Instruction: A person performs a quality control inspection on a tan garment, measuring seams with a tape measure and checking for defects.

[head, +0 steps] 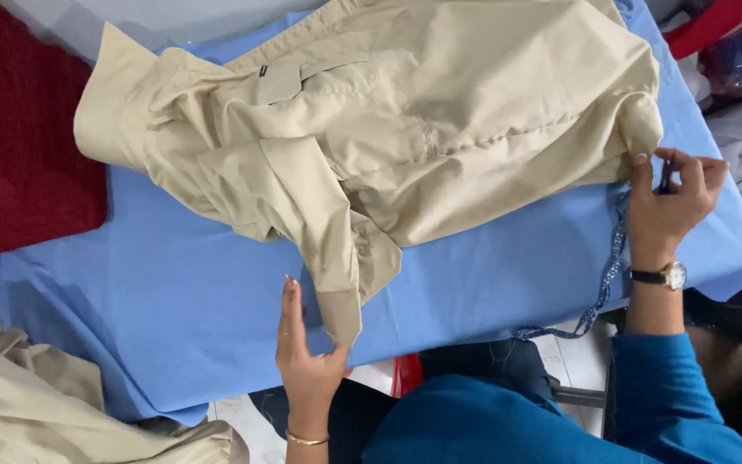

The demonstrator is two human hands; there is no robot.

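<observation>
Left hand at beige shirt cuff, right hand pinching hem

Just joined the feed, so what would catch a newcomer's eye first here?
A crumpled beige shirt sprawls over the blue cloth covering the table. The left hand rests flat by the shirt's sleeve cuff, while the right hand, wearing a wristwatch, pinches something small and dark at the shirt's right edge.

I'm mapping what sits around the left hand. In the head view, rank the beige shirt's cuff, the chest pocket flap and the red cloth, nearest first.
From the left hand:
1. Cuff, touching its thumb.
2. Pocket flap, up the shirt.
3. Red cloth, far upper left.
</observation>
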